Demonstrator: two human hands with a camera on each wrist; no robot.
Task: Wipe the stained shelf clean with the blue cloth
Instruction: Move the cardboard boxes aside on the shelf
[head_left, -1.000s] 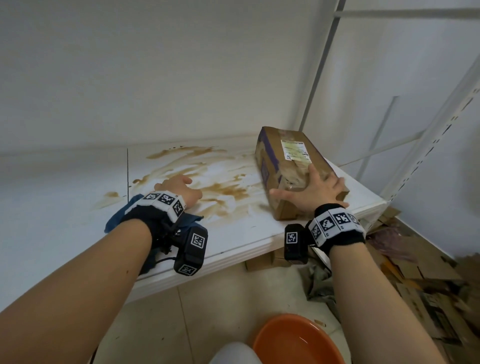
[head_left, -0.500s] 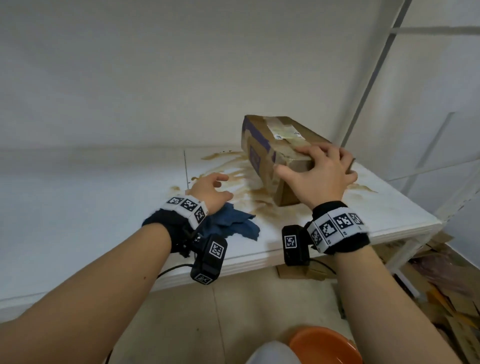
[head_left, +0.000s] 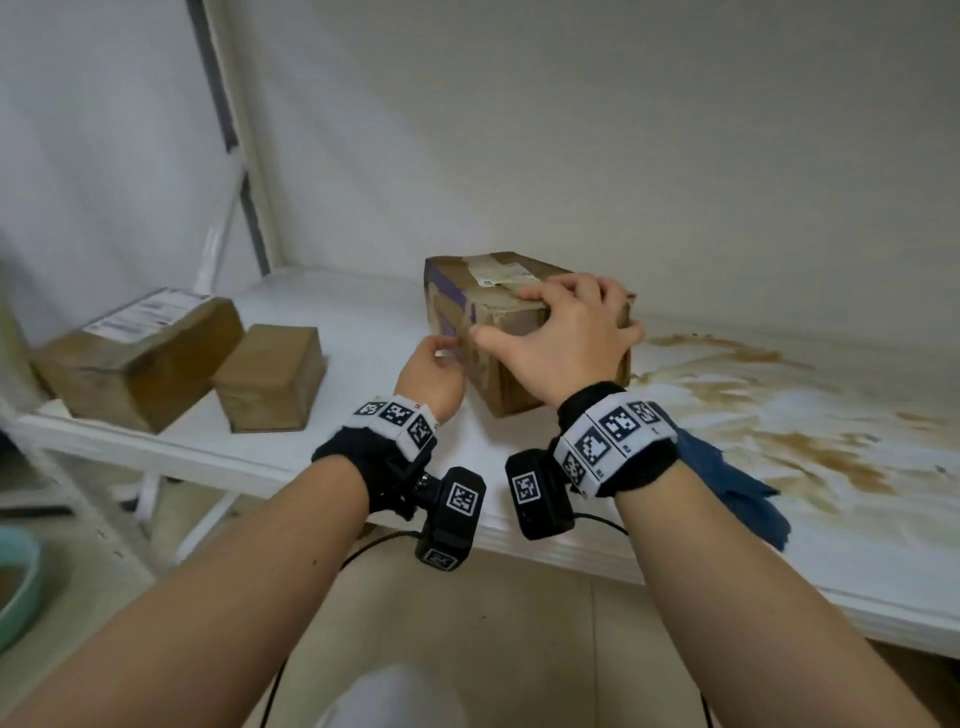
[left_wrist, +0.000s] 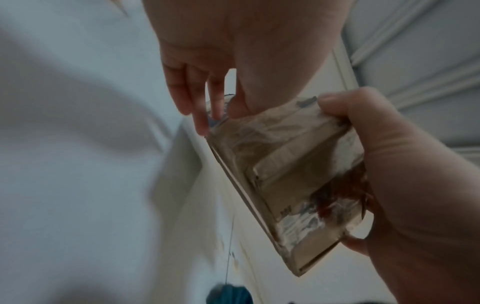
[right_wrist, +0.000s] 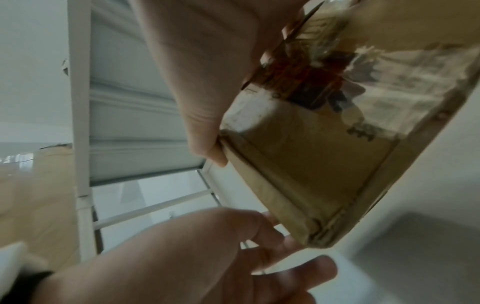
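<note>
The white shelf (head_left: 363, 322) carries brown stains (head_left: 769, 415) on its right part. The blue cloth (head_left: 727, 483) lies crumpled by the front edge, beside those stains, with no hand on it. My right hand (head_left: 561, 338) grips a worn cardboard box (head_left: 511, 374) from above, left of the stains. My left hand (head_left: 434, 371) holds the box's near left corner between thumb and fingers (left_wrist: 197, 111). In the right wrist view the box (right_wrist: 324, 154) seems to hang just above the shelf.
Two more cardboard boxes (head_left: 135, 353) (head_left: 270, 379) stand at the shelf's left end. A white upright post (head_left: 234, 130) rises behind them. A teal bowl (head_left: 15, 587) sits on the floor at the lower left. The shelf's front edge runs just under my wrists.
My right hand has carried the box left, off the stained area. My left hand let go of the blue cloth and came to the box's corner. The cloth stays on the shelf.
</note>
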